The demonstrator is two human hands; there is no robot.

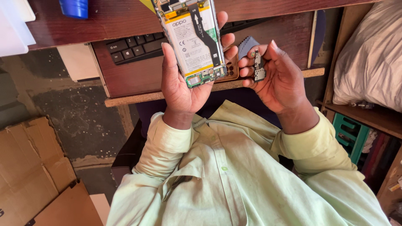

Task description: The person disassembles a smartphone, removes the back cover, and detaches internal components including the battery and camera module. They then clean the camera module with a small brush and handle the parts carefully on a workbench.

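**Holding an opened phone and a small circuit board**

Gripping an opened smartphone with its back cover off (193,39), the left hand (184,79) had thumb on the phone's left edge and fingers wrapped around the right, showing a white battery, a black flex ribbon and a green board at the near end. The right hand (278,73), just right of it, pinched a small grey circuit board part (258,67) between thumb and fingertips, close to the phone but apart from it. Both were raised over a dark brown wooden desk (125,16) whose pull-out tray carried a black keyboard (134,48). A blue plastic object (74,7) sat at the far left. Flattened brown cardboard (33,167) lay on the floor, near left.
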